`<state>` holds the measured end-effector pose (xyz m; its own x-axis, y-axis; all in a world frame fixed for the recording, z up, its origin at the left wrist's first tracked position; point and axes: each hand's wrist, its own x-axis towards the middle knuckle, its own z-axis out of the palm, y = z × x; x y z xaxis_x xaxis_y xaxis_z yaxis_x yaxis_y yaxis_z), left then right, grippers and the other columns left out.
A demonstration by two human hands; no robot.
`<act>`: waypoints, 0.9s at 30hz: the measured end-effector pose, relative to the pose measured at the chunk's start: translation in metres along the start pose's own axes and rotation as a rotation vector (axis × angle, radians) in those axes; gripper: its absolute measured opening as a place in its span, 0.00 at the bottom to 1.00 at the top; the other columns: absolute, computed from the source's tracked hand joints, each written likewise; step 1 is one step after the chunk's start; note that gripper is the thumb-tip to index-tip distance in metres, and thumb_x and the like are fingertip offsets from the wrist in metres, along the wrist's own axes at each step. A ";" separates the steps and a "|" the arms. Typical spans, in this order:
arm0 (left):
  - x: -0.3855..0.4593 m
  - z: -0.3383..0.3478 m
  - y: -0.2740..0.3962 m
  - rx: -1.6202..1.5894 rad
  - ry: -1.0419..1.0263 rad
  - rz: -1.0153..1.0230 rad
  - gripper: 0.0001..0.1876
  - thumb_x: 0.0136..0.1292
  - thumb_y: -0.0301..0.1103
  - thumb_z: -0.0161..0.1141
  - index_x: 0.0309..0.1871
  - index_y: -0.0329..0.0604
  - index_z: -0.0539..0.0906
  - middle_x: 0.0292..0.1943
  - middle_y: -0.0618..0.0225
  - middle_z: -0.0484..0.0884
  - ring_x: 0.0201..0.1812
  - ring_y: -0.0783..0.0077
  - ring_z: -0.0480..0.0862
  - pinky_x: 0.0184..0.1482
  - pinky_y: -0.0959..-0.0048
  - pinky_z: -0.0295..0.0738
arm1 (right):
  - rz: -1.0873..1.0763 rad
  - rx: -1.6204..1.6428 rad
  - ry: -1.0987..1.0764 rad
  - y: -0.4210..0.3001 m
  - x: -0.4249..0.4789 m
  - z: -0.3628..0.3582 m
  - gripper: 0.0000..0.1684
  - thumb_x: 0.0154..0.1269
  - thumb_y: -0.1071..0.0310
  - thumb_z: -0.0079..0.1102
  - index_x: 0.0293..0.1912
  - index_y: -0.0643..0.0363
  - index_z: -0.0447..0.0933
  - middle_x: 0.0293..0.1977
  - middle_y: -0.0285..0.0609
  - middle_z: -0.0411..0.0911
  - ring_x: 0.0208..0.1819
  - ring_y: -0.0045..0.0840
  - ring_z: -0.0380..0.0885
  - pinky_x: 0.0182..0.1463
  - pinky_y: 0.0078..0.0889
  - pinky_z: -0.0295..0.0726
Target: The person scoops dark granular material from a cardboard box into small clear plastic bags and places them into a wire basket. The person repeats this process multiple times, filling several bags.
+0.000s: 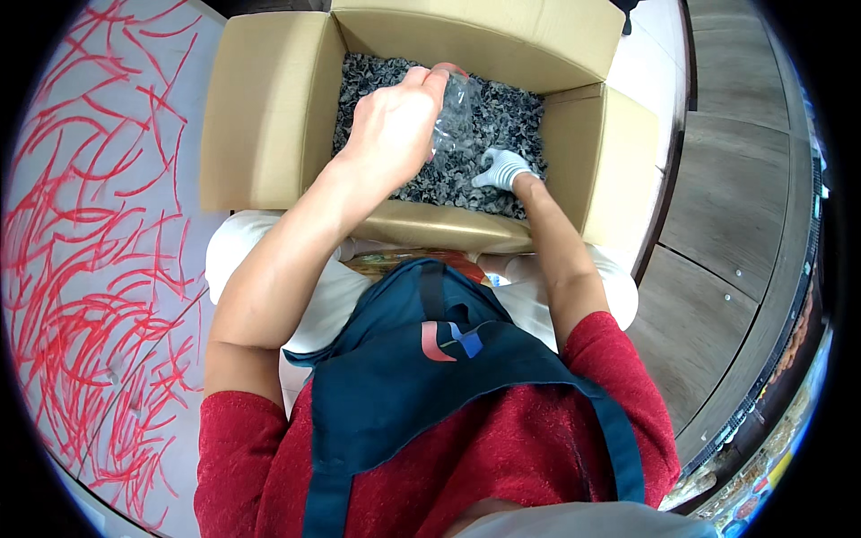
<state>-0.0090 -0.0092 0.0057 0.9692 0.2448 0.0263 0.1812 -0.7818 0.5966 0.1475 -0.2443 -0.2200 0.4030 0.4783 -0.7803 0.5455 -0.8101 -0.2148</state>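
Observation:
An open cardboard box (255, 107) holds a layer of small grey and black shreds or flakes (508, 111). Bare, my left hand (397, 121) grips a clear plastic bag (459, 114) by its red-edged top, over the middle of the box. The bag hangs down against the shreds; whether anything is inside cannot be told. My right hand (501, 169), in a white and grey striped glove, rests at the shreds near the box's right front corner. Its fingers are partly spread and partly sunk among the shreds, so whether it holds some is unclear.
The box's flaps are folded outward, and its near wall stands between my knees. At left is a pale surface (192, 235) covered in red strokes. Grey wood-look panels (726, 181) with a dark edge lie at right, beside a white tiled floor (649, 50).

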 end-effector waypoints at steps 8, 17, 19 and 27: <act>-0.005 -0.006 -0.004 -0.041 0.054 -0.066 0.29 0.54 0.13 0.51 0.62 0.35 0.74 0.59 0.54 0.78 0.45 0.52 0.86 0.52 0.58 0.80 | 0.038 -0.025 0.179 -0.035 -0.034 0.014 0.28 0.43 0.51 0.73 0.48 0.46 0.82 0.46 0.51 0.82 0.50 0.42 0.82 0.57 0.39 0.79; -0.005 -0.004 -0.013 0.186 0.058 -0.097 0.32 0.51 0.15 0.57 0.64 0.35 0.72 0.61 0.52 0.77 0.53 0.50 0.83 0.53 0.58 0.81 | -0.347 1.727 0.198 -0.072 -0.097 -0.044 0.17 0.56 0.70 0.70 0.46 0.57 0.81 0.40 0.43 0.85 0.41 0.29 0.84 0.46 0.36 0.85; -0.005 0.000 -0.015 0.260 0.061 -0.101 0.31 0.52 0.16 0.57 0.64 0.35 0.72 0.62 0.52 0.76 0.53 0.51 0.83 0.53 0.58 0.81 | -0.559 1.891 0.052 -0.103 -0.132 -0.064 0.17 0.58 0.67 0.66 0.49 0.58 0.81 0.46 0.46 0.84 0.49 0.35 0.82 0.54 0.43 0.83; -0.015 0.018 -0.010 0.084 0.050 0.046 0.31 0.54 0.17 0.58 0.65 0.35 0.71 0.60 0.49 0.77 0.57 0.50 0.81 0.58 0.59 0.78 | -0.403 2.038 -0.135 -0.146 -0.144 -0.098 0.15 0.66 0.56 0.59 0.47 0.53 0.84 0.46 0.38 0.85 0.47 0.30 0.81 0.50 0.42 0.82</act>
<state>-0.0221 -0.0156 -0.0154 0.9677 0.2339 0.0937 0.1517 -0.8378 0.5244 0.0815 -0.1616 -0.0185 0.3999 0.7385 -0.5429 -0.8747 0.1304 -0.4668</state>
